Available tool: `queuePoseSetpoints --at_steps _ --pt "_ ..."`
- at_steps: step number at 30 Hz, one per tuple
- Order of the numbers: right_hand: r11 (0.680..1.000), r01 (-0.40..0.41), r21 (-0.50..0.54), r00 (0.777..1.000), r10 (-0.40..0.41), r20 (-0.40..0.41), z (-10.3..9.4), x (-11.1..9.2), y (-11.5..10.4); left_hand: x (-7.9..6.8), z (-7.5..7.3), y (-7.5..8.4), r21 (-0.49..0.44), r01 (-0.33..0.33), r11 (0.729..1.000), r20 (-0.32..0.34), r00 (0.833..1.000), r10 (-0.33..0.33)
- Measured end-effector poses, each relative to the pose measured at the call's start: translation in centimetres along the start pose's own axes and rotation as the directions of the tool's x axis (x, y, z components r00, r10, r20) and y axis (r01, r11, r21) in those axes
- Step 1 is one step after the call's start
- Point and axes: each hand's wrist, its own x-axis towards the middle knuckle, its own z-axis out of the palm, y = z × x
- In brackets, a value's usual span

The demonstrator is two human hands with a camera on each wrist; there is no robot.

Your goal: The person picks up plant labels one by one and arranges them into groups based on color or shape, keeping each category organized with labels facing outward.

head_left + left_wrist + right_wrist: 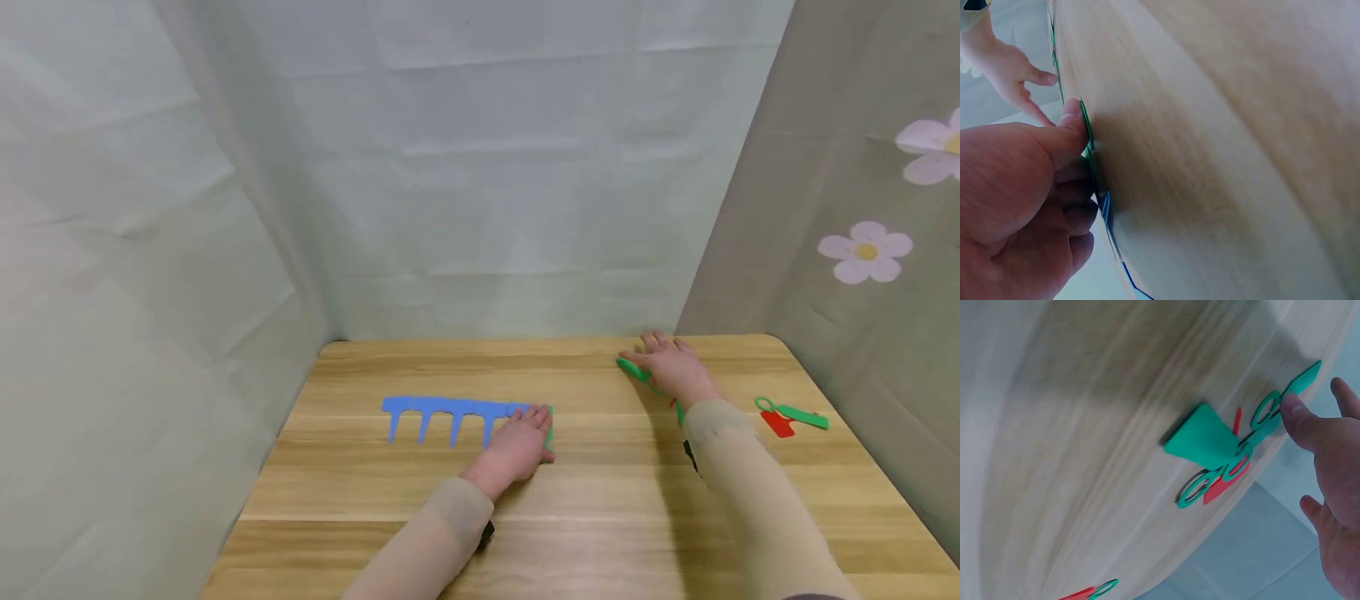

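relaxed left hand point(516, 443) should steady blue strip point(442, 406) at its three-o'clock end, spread right hand point(675, 368) thumbing green tag point(1304, 377).

Soft light is spread over the worktop point(592, 492), a long shadow is thrown beside the right sleeve point(757, 500), and from the left wrist, blurred grain is darkened near the left hand point(1022, 194)!

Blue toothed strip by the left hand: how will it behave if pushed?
The blue toothed strip likely slides rather than rolls or tips, being flat. Probably light: its edge looks thin in the left wrist view. Its narrow prongs might snag or bend.
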Motion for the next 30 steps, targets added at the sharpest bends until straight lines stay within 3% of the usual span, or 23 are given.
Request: queuePoseSetpoints --at_steps 8,17,23,30 --pt "0.997 -0.004 -0.077 0.999 0.007 0.035 0.2 1.0 0.0 -0.2 -0.2 0.2 0.003 0.0 1.0 0.006 1.0 0.0" --pt "0.998 -0.056 -0.041 0.996 0.058 0.065 -0.4 1.5 -0.8 -0.1 0.2 0.1 0.013 0.003 1.0 -0.003 1.0 -0.003" --pt "0.989 -0.141 0.035 0.987 0.138 0.081 -1.4 1.4 -1.9 0.0 0.5 0.2 0.019 0.009 1.0 -0.006 1.0 -0.009" --pt "0.98 -0.197 0.009 0.977 0.196 0.079 -1.2 2.0 -2.6 0.1 0.4 0.2 0.026 0.008 1.0 -0.006 1.0 -0.008"
